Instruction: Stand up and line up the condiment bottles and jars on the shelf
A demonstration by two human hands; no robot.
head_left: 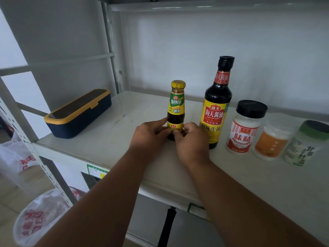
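Observation:
A small oyster sauce bottle [176, 106] with a yellow cap stands upright on the white shelf [110, 139]. My left hand [149, 138] and my right hand [191, 141] both grip its base from the front. To its right stands a tall soy sauce bottle [216, 107] with a black cap. Further right, in a row, stand a white jar [243, 127] with a black lid and red label, a jar with an orange label [272, 139], and a pale jar with a green lid [304, 145].
A dark blue box with a yellow-rimmed lid [78, 114] sits at the shelf's left end, beside the metal upright [112, 47]. White plastic bags with red print [39, 220] lie below left. A black handle [167, 227] shows under the shelf.

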